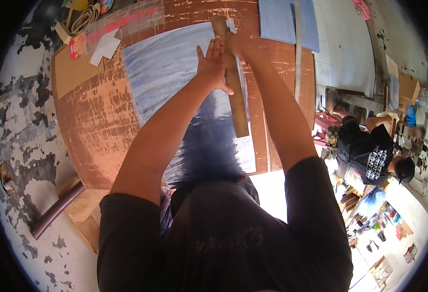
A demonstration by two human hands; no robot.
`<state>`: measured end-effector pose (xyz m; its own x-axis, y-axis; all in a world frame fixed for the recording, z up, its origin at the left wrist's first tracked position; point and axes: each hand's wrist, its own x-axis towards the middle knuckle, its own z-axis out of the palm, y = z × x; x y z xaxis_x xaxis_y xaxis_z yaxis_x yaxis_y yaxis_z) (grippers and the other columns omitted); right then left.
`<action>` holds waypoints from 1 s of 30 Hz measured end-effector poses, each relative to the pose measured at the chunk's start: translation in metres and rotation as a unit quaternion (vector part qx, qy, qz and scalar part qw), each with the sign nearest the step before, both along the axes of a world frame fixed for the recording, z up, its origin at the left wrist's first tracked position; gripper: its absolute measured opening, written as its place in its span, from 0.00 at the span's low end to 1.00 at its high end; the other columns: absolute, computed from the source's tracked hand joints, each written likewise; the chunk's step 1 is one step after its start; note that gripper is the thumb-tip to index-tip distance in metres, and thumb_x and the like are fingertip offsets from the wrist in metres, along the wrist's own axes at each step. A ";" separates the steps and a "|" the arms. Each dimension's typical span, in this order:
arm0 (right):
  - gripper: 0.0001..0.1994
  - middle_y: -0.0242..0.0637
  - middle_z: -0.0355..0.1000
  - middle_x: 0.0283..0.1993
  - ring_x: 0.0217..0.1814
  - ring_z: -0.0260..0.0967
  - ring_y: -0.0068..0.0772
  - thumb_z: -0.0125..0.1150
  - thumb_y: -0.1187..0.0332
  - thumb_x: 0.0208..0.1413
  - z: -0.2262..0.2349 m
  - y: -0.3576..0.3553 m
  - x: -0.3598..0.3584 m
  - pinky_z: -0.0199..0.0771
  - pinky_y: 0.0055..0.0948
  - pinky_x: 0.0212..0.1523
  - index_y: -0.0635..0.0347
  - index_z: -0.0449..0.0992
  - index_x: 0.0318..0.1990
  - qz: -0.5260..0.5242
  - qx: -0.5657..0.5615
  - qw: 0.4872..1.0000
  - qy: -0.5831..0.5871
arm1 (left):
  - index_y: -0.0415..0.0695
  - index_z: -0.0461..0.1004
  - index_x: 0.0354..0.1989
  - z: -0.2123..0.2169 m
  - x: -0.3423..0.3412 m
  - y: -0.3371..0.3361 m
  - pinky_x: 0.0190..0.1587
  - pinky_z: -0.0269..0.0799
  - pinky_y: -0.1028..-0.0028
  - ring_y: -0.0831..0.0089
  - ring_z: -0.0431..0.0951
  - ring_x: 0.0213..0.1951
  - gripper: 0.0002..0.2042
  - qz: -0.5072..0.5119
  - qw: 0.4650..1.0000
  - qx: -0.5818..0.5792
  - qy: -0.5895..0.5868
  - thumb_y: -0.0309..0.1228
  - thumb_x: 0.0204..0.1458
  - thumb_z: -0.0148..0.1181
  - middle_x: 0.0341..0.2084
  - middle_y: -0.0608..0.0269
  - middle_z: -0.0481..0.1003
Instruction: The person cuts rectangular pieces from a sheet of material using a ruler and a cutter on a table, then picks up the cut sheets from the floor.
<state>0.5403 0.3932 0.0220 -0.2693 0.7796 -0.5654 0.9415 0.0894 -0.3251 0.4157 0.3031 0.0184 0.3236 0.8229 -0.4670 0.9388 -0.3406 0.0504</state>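
A pale blue-grey glossy sheet (167, 63) lies on the worn brown table, its near part dark with my shadow. Along its right side runs a long flat brown straightedge (236, 104). My left hand (213, 63) rests flat with fingers spread, pressing on the sheet and the straightedge's left edge; nothing is gripped in it. Close to the straightedge's far end, my right hand (240, 47) is closed and somewhat blurred. A small white-tipped tool (231, 26) sticks out beyond its fingers, over the straightedge; its kind is not clear.
More blue sheets (284, 22) and a pale narrow strip (298, 53) lie at the far right. Cardboard (80, 73), white paper pieces (108, 44) and clear plastic (126, 22) occupy the far left. A person in black (364, 148) sits to the right, among stools and clutter.
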 end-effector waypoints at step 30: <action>0.21 0.72 0.77 0.41 0.48 0.78 0.70 0.41 0.63 0.71 -0.046 0.008 0.014 0.78 0.57 0.49 0.76 0.76 0.48 0.076 0.235 0.967 0.055 | 0.29 0.33 0.79 0.004 0.003 0.002 0.73 0.42 0.31 0.48 0.31 0.81 0.82 0.003 1.000 -0.012 0.003 0.70 0.22 0.79 0.80 0.36 0.30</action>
